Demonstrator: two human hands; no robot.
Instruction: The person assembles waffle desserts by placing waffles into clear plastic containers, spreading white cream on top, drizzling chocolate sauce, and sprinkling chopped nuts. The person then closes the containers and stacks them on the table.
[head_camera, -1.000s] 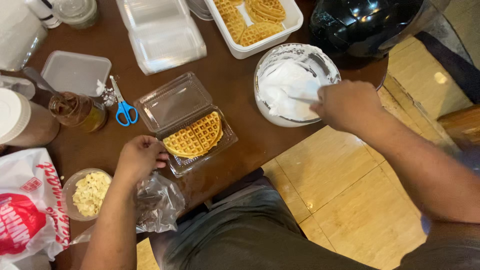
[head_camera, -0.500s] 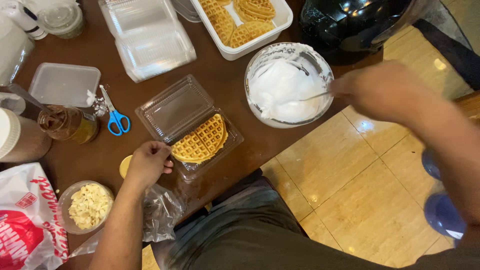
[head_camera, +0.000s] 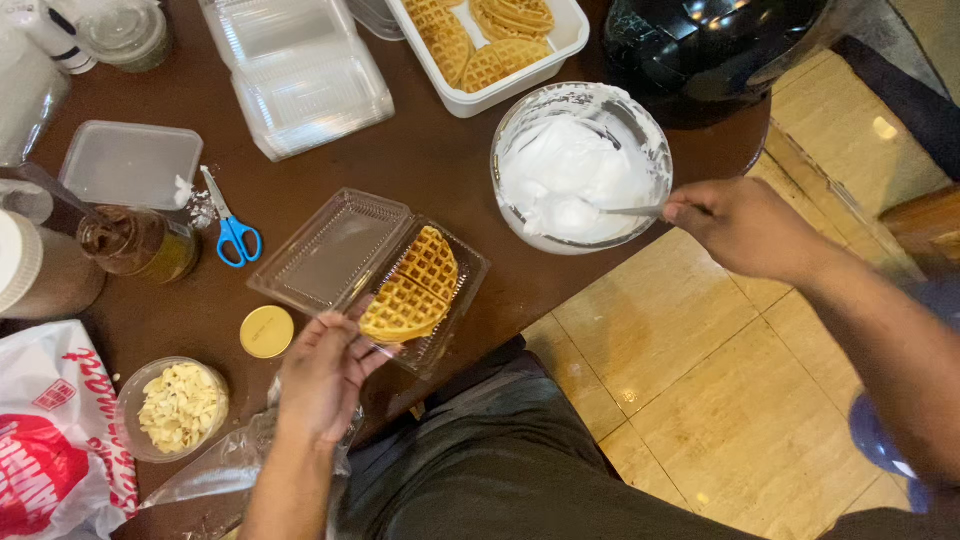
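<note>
A golden waffle (head_camera: 413, 288) lies in an open clear plastic clamshell box (head_camera: 340, 250) on the brown table. My left hand (head_camera: 322, 375) rests at the box's near edge, fingertips touching the box beside the waffle. My right hand (head_camera: 745, 228) grips the handle of a metal spoon (head_camera: 625, 211) whose bowl is sunk in white cream inside a round bowl (head_camera: 640, 130) at the table's right edge.
A white tray (head_camera: 560, 45) of waffles and a stack of empty clamshells (head_camera: 300, 75) stand at the back. Blue-handled scissors (head_camera: 232, 225), a brown sauce jar (head_camera: 135, 243), a yellow lid (head_camera: 266, 331), a small bowl of pale flakes (head_camera: 180, 408) and a red-white bag (head_camera: 50, 440) lie left. A black helmet-like object (head_camera: 710, 50) sits back right.
My right hand pulled back from over the cream bowl to its right side, now holding the spoon by its handle. My left hand shifted from the waffle to the box's near edge.
</note>
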